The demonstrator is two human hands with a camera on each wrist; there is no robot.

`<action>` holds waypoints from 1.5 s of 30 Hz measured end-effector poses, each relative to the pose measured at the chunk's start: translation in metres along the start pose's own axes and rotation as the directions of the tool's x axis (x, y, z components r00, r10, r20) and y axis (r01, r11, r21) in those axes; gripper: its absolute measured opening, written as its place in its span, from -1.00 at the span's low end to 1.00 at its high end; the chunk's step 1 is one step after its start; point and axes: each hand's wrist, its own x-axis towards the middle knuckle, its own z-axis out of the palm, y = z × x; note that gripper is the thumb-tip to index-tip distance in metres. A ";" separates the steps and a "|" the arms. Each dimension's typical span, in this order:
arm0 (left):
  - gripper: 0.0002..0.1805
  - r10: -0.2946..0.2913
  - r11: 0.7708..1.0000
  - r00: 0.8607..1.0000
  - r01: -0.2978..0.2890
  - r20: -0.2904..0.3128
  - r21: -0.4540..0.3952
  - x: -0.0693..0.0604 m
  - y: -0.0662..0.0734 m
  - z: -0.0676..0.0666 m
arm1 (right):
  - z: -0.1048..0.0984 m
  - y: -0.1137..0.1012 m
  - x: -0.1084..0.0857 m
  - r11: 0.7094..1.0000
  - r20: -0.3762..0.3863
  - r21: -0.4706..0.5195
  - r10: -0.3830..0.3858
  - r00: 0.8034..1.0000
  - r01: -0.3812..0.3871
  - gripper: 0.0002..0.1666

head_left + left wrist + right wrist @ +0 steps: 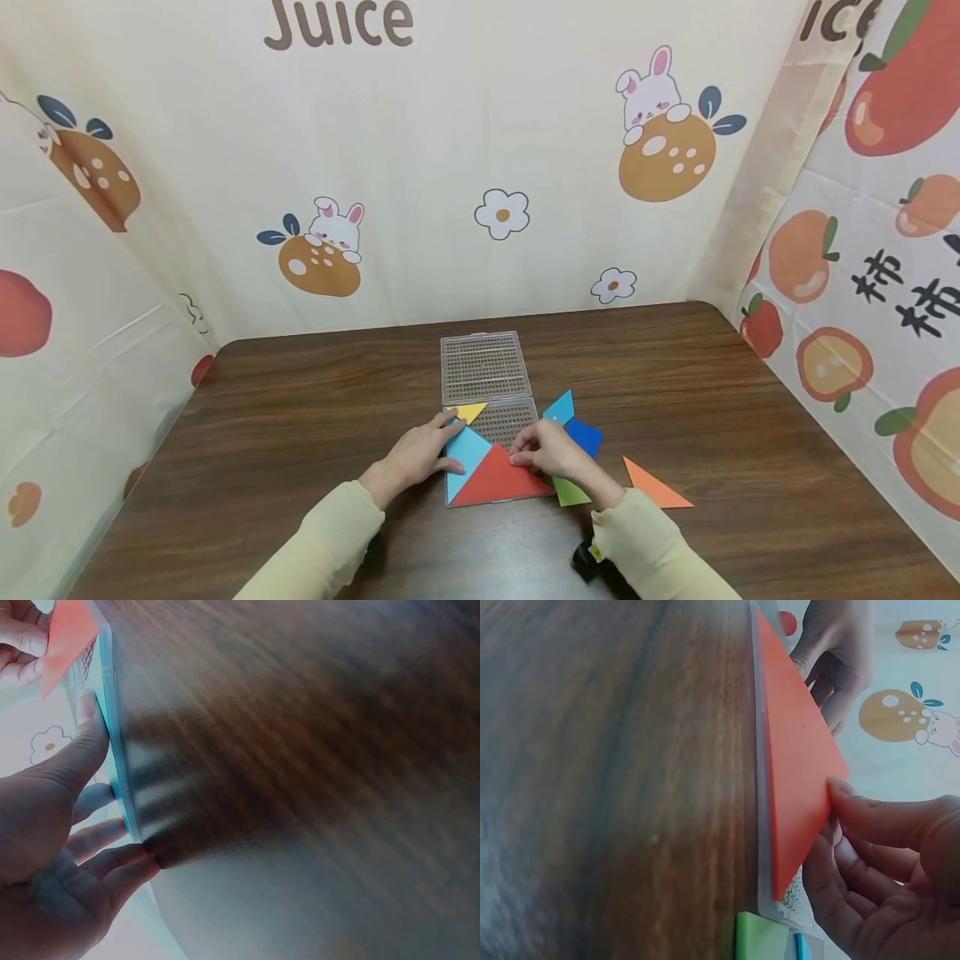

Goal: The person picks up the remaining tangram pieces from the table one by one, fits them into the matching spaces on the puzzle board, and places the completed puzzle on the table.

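Note:
A clear plastic case [485, 367] lies open on the table, its near half holding flat tangram pieces. My right hand [555, 452] pinches the upper right edge of a large red triangle [497, 482] between thumb and fingers. In the right wrist view that red triangle [799, 750] is slightly tilted over the case's near edge. My left hand [416, 454] rests at the case's left side, fairly straight fingers along the edge and thumb on a large light blue triangle [467, 448]. A small yellow triangle [471, 412] sits at the near half's upper left.
Right of the case lie a small light blue piece [561, 406], a dark blue piece [585, 436] and a green piece [572, 493], partly behind my right hand. Farther right is an orange triangle [654, 486]. A black object [585, 560] shows under the right sleeve.

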 end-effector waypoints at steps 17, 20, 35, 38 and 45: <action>-0.23 -0.010 1.000 1.000 0.010 0.019 0.000 0.001 0.001 -0.002 | 0.004 -0.006 0.001 0.987 -0.059 -0.151 0.046 0.997 -0.054 -0.92; -0.24 0.001 1.000 1.000 -0.001 0.021 -0.002 0.002 0.001 -0.002 | 0.004 -0.007 0.000 0.987 -0.062 -0.150 0.050 0.997 -0.059 -0.91; -0.26 0.006 1.000 1.000 -0.006 0.017 0.007 0.002 0.004 -0.006 | 0.007 -0.010 -0.003 0.986 -0.066 -0.168 -0.005 0.998 -0.006 -0.90; -0.26 -0.014 1.000 1.000 0.014 0.022 -0.002 0.002 0.005 -0.007 | 0.007 -0.010 -0.004 0.983 -0.068 -0.181 -0.014 0.998 0.002 -0.89; -0.29 -0.018 0.999 1.000 0.018 -0.018 0.028 -0.003 0.006 -0.007 | 0.007 -0.010 -0.006 0.979 -0.069 -0.204 -0.032 0.997 0.018 -0.88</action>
